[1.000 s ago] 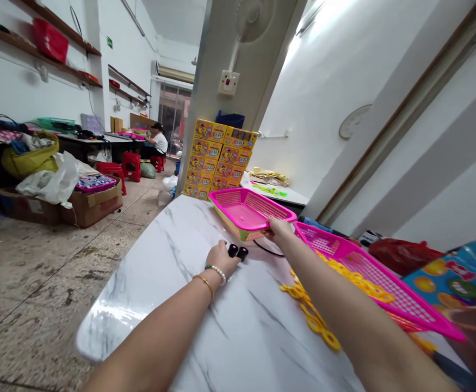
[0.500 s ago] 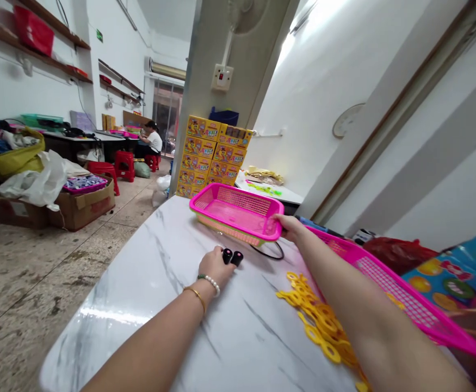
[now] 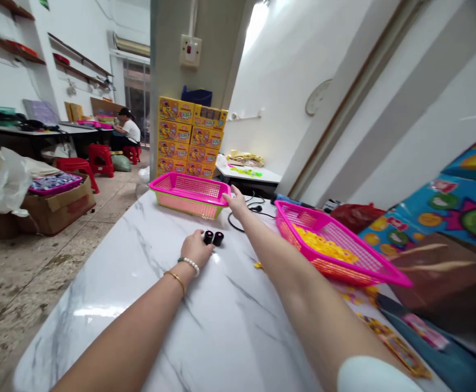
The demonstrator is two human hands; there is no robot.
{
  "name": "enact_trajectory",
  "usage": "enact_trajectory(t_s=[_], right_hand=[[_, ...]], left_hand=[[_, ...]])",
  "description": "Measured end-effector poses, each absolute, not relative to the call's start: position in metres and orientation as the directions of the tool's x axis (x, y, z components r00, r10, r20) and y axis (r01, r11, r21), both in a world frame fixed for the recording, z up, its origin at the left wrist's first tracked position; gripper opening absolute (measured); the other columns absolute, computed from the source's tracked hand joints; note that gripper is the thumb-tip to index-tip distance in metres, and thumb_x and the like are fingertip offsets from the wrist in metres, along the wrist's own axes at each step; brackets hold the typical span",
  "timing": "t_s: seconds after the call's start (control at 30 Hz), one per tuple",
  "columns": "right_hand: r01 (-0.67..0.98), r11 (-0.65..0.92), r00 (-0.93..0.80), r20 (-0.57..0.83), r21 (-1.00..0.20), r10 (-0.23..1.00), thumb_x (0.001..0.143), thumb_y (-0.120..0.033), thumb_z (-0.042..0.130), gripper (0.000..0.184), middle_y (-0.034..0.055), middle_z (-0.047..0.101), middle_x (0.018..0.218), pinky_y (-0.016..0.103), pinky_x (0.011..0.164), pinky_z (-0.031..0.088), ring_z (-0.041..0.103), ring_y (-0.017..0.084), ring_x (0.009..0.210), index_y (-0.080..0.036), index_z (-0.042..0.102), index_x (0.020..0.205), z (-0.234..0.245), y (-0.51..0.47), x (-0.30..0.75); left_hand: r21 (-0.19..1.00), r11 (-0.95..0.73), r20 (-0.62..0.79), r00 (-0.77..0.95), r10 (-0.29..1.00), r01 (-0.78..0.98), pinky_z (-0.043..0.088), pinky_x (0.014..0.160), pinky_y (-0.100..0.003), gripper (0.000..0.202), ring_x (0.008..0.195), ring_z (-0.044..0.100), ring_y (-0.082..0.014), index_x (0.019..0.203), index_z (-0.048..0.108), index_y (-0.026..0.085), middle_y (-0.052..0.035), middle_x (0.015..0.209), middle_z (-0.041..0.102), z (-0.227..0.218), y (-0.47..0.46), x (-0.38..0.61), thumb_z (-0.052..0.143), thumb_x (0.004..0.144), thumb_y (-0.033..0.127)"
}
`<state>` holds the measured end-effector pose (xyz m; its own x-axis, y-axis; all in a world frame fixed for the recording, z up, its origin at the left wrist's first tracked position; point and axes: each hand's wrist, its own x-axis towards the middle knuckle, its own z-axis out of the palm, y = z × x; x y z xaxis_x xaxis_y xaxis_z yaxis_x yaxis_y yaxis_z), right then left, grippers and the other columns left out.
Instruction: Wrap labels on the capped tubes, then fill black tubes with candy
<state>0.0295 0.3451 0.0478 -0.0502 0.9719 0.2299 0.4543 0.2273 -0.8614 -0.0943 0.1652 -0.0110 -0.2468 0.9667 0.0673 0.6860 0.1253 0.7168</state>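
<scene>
Pink mesh-sided basket (image 3: 191, 188) sits nested in a lime-green basket (image 3: 184, 207).

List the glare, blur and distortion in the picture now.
Head view: glare streaks the table at left, with a smaller spot below the black cylinders; the lamp is blown out. Head view, right side: the right basket looks stretched, the lower corner dark and blurred.

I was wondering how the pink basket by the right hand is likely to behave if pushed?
The pink basket looks light for its size, as its walls are thin openwork. Being wide and low, it would probably slide across the glossy tabletop rather than tip. The green basket apparently beneath it may move along too.
</scene>
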Motion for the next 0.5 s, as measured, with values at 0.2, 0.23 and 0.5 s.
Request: enact_trajectory(t_s=[0.2,0.23,0.5], right_hand=[[0.488,0.198,0.019,0.237,-0.850,0.971,0.095,-0.030,0.064,0.030,0.0098,0.063,0.129,0.045,0.094,0.054,0.064,0.023,0.110,-0.017,0.063,0.121,0.044,0.296,0.052],[0.495,0.182,-0.009,0.204,-0.850,0.979,0.092,-0.026,0.067,0.028,0.0094,0.067,0.122,0.040,0.087,0.057,0.067,0.020,0.100,-0.015,0.064,0.118,0.037,0.283,0.058],[0.516,0.110,-0.256,-0.030,-0.850,0.966,0.066,-0.004,0.071,0.023,-0.0039,0.065,0.063,0.017,0.043,0.039,0.050,0.006,0.043,-0.013,0.072,0.087,-0.010,0.210,0.057]], left_hand=[[0.696,0.116,0.084,-0.240,0.967,0.709,0.051,0.091,-0.025,0.055,0.099,0.072,-0.0208,0.132,0.062,0.013,-0.0089,0.100,0.078,-0.007,0.167,-0.100,0.073,0.081,0.031],[0.691,0.116,0.086,-0.240,0.967,0.713,0.051,0.090,-0.025,0.053,0.100,0.072,-0.0214,0.129,0.064,0.014,-0.0093,0.101,0.078,-0.008,0.169,-0.100,0.073,0.080,0.031],[0.627,0.082,0.128,-0.206,0.970,0.775,0.050,0.091,-0.031,0.030,0.107,0.070,-0.0283,0.106,0.078,0.014,-0.0161,0.109,0.076,-0.013,0.177,-0.097,0.064,0.083,0.029]])
